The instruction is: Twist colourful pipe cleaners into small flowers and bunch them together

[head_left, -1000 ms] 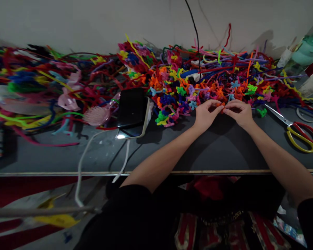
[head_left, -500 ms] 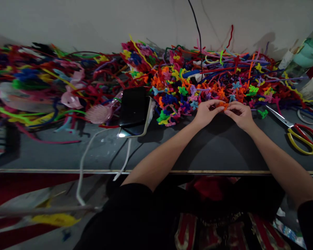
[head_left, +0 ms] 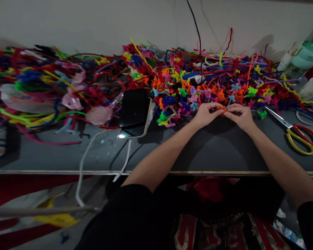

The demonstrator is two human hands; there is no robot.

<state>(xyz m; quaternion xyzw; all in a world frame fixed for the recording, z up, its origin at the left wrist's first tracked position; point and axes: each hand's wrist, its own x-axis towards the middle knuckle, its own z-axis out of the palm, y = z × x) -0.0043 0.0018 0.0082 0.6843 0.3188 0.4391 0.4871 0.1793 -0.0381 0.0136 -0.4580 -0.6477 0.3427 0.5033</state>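
Between my fingertips is a small orange pipe-cleaner piece [head_left: 222, 109], mostly covered by the fingers. My left hand [head_left: 208, 114] pinches it from the left. From the other side my right hand [head_left: 240, 116] closes its thumb and fingers on it. Both hands are just above the grey table, at the front of a heap of colourful pipe-cleaner flowers [head_left: 184, 92]. A lone green pipe-cleaner flower [head_left: 262, 115] lies to the right of my right hand. Scissors [head_left: 293, 128] with red and yellow handles rest farther right.
Left of the hands lie a dark phone [head_left: 133, 107] and a pink hairbrush [head_left: 99, 115]. A white cable [head_left: 87, 152] hangs over the table edge [head_left: 219, 172]. Loose pipe cleaners [head_left: 41, 121] pile up at left. A paper cup [head_left: 311, 88] stands at far right.
The fingers have shifted slightly around the orange pipe-cleaner piece, which shows less and looks turned. The view has tilted a little; the other things stay in place.
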